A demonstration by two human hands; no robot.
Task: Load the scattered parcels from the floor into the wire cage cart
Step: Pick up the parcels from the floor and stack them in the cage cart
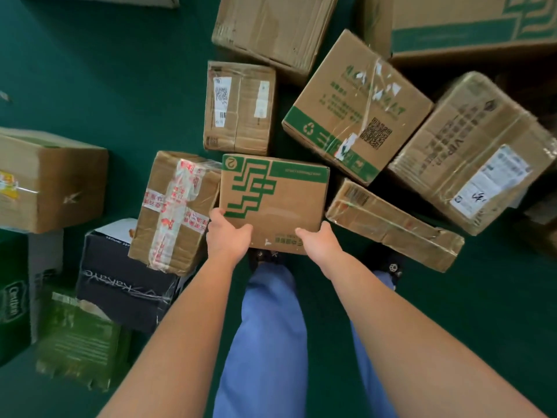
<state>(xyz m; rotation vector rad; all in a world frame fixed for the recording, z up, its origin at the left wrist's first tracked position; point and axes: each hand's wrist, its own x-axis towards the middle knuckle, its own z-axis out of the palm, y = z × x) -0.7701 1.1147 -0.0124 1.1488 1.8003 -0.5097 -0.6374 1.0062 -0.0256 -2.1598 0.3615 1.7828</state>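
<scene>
Both hands grip the green-printed box [272, 200] above the green floor [90, 70]; left hand [228, 235], right hand [320, 243], fingers clamped on its near corners.

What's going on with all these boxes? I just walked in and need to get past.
A person is standing on the green floor among scattered parcels and holds a green-printed box by its near edge, left hand and right hand at the two corners. A red-taped box sits beside it on the left and a long flat box on the right. No cart is in view.
</scene>
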